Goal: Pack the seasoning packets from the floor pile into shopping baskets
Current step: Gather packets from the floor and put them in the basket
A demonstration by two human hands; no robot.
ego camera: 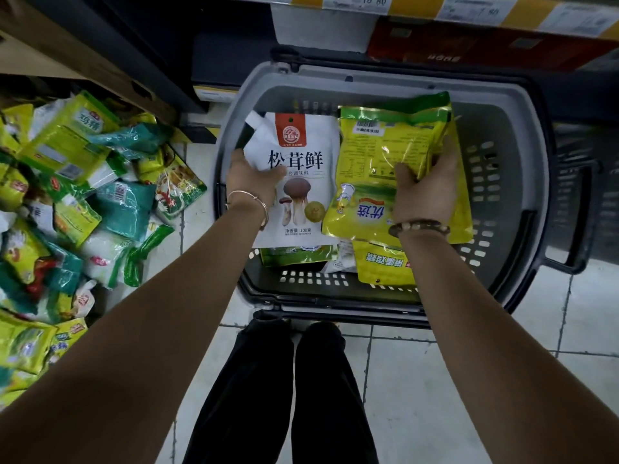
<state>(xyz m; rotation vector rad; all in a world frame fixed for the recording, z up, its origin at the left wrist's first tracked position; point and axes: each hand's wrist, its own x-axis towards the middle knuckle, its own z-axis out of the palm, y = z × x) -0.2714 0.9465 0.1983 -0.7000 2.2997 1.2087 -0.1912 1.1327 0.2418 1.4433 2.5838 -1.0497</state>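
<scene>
Head view, one entry.

Basket [522,128]: grey plastic, centre to upper right of frame, on the tiled floor [418,380] below a shelf edge with price labels [368,0]; a few packets lie on its bottom near the lower rim, among them a yellow one [385,266].

Left hand [254,182]: centre of frame, over the basket; thumb across the front of a white pouch [301,195] with a mushroom picture, fingers hidden behind it; grasping it by the left edge.

Right hand [425,192]: right of centre, fingers curled round a bunch of yellow packets [388,142], held above the basket's inside, just beside the white pouch.

Pile [77,195]: green, yellow and white packets, left edge of frame, on the floor, well apart from both hands; most of it not yet packed.

Step in hand, as judged: setting both handfuls into the basket. Next move calls for lowering them, laying them flat beside those already in, loosening both grips, then reaching left to the pile.
</scene>
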